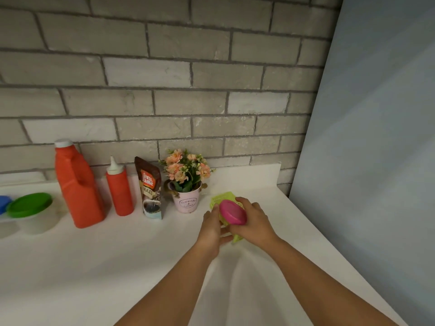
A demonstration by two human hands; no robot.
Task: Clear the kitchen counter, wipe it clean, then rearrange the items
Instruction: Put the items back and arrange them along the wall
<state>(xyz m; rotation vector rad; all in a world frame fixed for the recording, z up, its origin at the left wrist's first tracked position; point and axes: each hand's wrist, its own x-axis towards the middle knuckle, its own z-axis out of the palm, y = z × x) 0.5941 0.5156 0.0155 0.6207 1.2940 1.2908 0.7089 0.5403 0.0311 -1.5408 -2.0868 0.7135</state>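
Observation:
Both hands meet over a yellow-green cloth [223, 199] lying on the white counter [98, 260] to the right of the flower pot. My right hand [255, 223] grips a pink oval object [231, 212], tilted, just above the cloth. My left hand [211, 228] lies beside it with fingers on the cloth's left side; a corner of cloth shows below the hands. Along the wall stand a large orange jug [77, 184], a red squeeze bottle [118, 189], a brown coffee pouch [150, 189] and a pink pot of flowers [187, 184].
At the far left stands a white tub with a green lid [29, 204], with a blue lid [4, 203] beside it at the frame's edge. A grey brick wall runs behind the counter. A pale blue panel [367, 161] borders the counter's right edge.

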